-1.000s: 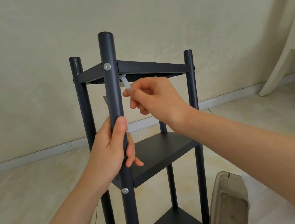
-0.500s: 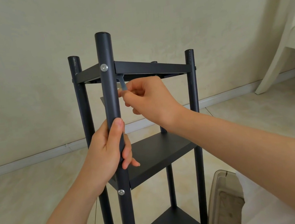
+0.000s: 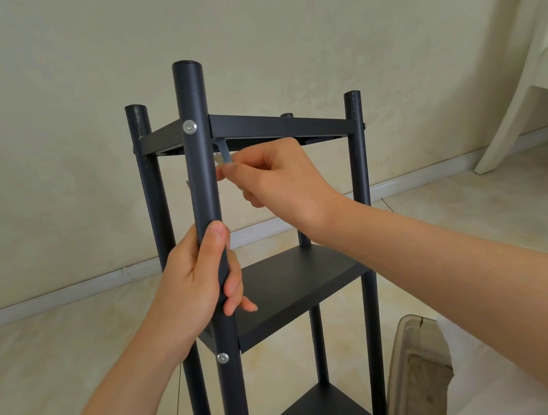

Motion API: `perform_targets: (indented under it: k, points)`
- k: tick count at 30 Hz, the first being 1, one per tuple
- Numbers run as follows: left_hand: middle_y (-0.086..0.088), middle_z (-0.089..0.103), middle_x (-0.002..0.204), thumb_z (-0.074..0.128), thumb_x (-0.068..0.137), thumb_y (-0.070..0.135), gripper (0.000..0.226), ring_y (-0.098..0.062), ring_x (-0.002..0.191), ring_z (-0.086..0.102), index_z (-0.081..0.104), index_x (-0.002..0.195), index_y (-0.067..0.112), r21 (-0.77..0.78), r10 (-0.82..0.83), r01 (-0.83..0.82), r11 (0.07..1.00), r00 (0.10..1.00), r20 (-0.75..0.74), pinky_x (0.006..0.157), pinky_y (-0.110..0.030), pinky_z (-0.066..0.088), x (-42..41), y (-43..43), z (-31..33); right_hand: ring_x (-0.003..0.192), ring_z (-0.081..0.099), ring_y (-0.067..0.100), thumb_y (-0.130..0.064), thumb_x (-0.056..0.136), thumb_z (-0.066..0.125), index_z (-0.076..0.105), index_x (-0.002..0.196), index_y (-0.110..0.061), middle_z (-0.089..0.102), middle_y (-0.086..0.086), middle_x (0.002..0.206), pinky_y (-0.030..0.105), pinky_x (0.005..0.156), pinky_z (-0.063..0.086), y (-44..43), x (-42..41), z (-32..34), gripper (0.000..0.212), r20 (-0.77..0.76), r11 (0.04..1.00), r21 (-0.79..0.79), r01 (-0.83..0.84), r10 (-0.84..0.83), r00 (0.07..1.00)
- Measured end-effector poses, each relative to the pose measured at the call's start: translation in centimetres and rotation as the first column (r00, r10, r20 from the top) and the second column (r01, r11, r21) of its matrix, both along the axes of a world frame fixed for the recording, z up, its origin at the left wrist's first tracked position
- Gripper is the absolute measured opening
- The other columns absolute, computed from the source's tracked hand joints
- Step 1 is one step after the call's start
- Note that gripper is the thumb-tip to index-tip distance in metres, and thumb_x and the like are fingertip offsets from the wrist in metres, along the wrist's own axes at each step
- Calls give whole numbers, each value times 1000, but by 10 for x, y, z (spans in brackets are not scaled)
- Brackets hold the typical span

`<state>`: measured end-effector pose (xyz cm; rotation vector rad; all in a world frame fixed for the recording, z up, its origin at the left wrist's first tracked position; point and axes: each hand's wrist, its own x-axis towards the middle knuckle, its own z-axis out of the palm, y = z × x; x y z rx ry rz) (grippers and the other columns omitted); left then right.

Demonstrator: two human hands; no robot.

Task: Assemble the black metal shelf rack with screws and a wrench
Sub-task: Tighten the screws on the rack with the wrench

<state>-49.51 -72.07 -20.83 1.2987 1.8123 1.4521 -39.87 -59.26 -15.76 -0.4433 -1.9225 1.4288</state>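
Black metal rack [image 3: 296, 284] standing on pale floor tiles [image 3: 59, 354] before a cream wall [image 3: 45, 97], left hand [image 3: 198, 278] gripping its front post [image 3: 191, 96], right hand [image 3: 275, 176] pinching a small wrench [image 3: 224, 151] under the top shelf [image 3: 276, 127], front post partly hiding it, plastic tub [image 3: 420, 372] lying beside, white chair [image 3: 512, 109] at right.

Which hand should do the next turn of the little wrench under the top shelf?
The right hand. Its fingers pinch the wrench just under the top shelf, beside the front post. The left hand grips that post lower down, probably steadying the rack.
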Motion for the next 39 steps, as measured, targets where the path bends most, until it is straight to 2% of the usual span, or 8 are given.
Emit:
perform_targets:
  k: [4,8,16,24,28,31,33,39]
  points:
    - [-2,47,49,38,89,63,48,-16,39,46,48,91,16,-1,0,0,1000,1000,-7,54,-37,59,0,0,0,44,43,2,-12,96,59,53,39,-37,44,-14,42,19,57,41,2,-3,-1,63,-12,999,41,35,-35,999]
    - [-2,46,48,38,88,63,51,-17,39,46,48,91,14,-10,6,-6,1000,1000,-14,54,-35,59,1,-1,1,44,48,0,-15,97,59,56,52,-30,51,-16,42,7,52,35,2,-7,-5,48,-36,996,63,62,-60,998]
    - [-1,44,48,38,88,65,55,-17,39,44,47,91,11,-14,5,-5,1000,1000,1,54,-35,58,-3,-3,0,57,62,10,-13,98,59,73,82,-1,69,7,66,35,75,58,-7,-25,-19,24,-150,985,51,165,-156,976]
    - [-2,44,48,43,86,73,48,-16,40,45,52,81,26,-43,-34,35,998,999,28,56,-37,59,-9,-3,0,60,64,14,-10,96,60,69,74,-4,68,9,64,35,70,57,-9,-40,-25,25,-211,964,95,248,-224,951]
    - [-3,43,47,42,87,75,48,-16,40,44,53,77,29,-54,-33,35,998,999,34,55,-37,58,-13,-1,0,53,57,5,-12,98,58,63,67,-11,61,-3,58,28,68,55,-4,-38,-20,32,-124,986,44,163,-157,980]
    - [-4,42,47,43,85,76,52,-17,39,42,52,74,27,-54,-11,13,998,999,36,51,-31,52,-18,-2,1,52,45,4,-15,98,56,65,69,0,58,6,58,18,61,43,0,-30,-16,34,-3,987,89,134,-134,991]
    - [-4,40,46,47,79,83,58,-17,38,39,51,71,26,-52,-8,12,999,997,73,49,-29,49,-21,-3,1,57,40,11,-15,97,56,69,80,7,53,15,62,18,55,35,3,-24,-12,31,72,986,106,127,-135,988]
    - [-4,41,46,45,74,90,66,-17,39,41,50,73,23,-69,-17,21,997,998,52,51,-32,51,-30,-6,1,62,41,19,-12,89,60,73,70,-9,45,8,60,35,66,42,7,-17,3,23,156,995,70,72,-82,984]
